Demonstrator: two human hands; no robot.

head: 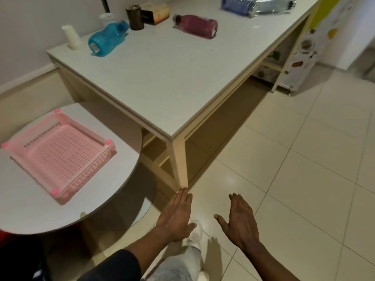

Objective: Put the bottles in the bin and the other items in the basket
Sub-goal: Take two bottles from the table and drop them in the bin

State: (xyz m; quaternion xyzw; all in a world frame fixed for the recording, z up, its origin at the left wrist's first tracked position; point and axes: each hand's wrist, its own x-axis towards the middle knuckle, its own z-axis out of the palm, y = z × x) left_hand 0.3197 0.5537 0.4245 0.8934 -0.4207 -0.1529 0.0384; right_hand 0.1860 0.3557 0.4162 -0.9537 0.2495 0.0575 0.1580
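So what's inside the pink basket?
Nothing that I can see. The basket shows only its own holey floor. Its near wall hides a thin strip of floor right behind it, so something tiny there could go unseen.

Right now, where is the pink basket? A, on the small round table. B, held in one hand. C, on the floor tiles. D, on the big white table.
A: the pink basket rests on the round table, off to the side of the big white table.
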